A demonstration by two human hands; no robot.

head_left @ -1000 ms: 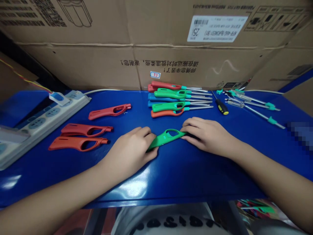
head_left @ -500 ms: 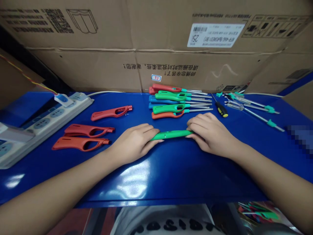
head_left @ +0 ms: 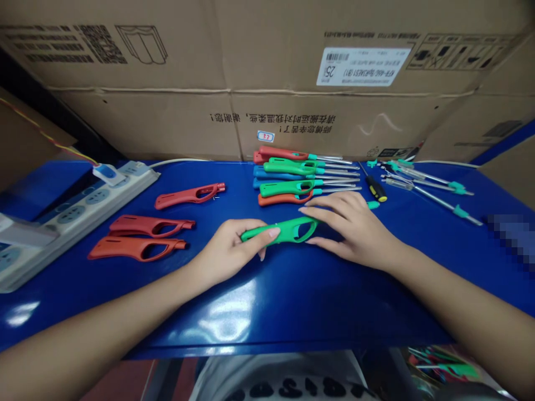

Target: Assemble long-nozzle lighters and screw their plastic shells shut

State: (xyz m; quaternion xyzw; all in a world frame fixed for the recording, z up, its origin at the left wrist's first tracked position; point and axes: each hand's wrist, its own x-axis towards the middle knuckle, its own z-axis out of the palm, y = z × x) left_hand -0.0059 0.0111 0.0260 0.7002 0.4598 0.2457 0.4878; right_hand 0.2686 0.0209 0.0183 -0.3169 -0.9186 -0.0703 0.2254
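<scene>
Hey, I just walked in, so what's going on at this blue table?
A person is handling a green handle. The left hand grips one end, thumb on top; the right hand is at the other end, though whether it grips is unclear. Red and orange handles lie to the left, rod-fitted handles in a pile beyond, and a screwdriver and loose rods to the right.

Both bare forearms come in from the lower corners, the left forearm point(head_left: 121, 313) and the right forearm point(head_left: 460, 298), and they lean toward the middle. The left hand point(head_left: 229, 245) makes a firm pinch, its thumb point(head_left: 266, 238) laid on top and its fingers bent below. The right hand point(head_left: 357, 228) faces it, its fingers point(head_left: 330, 216) curved and somewhat parted; whether it grips is not clear.
</scene>
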